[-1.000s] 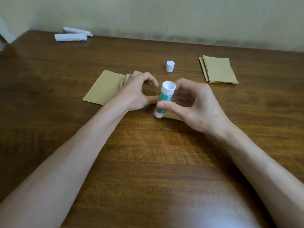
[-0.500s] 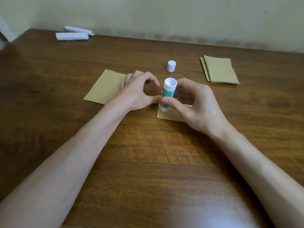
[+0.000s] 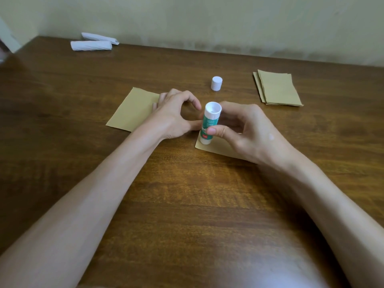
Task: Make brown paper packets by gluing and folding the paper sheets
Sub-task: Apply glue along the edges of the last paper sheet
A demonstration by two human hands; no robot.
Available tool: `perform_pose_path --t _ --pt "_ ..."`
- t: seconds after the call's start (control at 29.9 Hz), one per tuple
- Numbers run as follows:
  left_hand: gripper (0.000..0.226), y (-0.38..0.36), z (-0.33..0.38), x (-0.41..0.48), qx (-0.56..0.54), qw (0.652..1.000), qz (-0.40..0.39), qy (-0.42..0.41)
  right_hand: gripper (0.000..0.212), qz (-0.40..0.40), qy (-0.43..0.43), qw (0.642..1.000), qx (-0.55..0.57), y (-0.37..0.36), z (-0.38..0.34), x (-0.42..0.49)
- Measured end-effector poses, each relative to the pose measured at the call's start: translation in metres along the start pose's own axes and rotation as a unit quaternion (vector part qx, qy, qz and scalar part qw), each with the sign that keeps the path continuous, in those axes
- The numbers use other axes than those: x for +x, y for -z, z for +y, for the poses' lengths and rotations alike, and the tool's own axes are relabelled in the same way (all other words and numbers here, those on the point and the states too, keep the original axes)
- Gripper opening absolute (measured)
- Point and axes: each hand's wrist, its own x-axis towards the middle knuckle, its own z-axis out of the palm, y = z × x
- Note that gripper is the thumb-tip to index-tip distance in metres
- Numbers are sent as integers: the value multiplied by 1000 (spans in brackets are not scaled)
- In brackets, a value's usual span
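The right hand grips a glue stick between thumb and fingers, its lower end down on the near edge of a brown sheet at mid-table. The left hand arches over the sheet, fingertips pressing it, gripping nothing. The cap stands just behind, with a stack of sheets to the right.

A white roll lies at the far left of the brown wooden surface. A second roll lies just behind it, near the pale wall.
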Motion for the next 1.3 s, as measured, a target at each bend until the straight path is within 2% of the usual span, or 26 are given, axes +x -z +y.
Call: perform_pose_path --t 0.2,0.57,0.97,1.14,1.3 --pt "34 1 0 0 -5 1000 5 6 19 -16 -6 1000 -7 3 -1 -1" --pt "34 0 0 1 -4 1000 0 12 31 16 -26 999 18 2 -2 -7" --pt "36 -2 -2 1 -22 1000 10 17 27 -17 7 1000 14 16 -2 -10" --pt "31 -5 -4 -2 -32 999 36 -7 24 16 0 998 55 30 1 -14" --pt "19 -7 -9 -3 -16 997 46 -54 27 111 -15 993 29 24 8 -9"
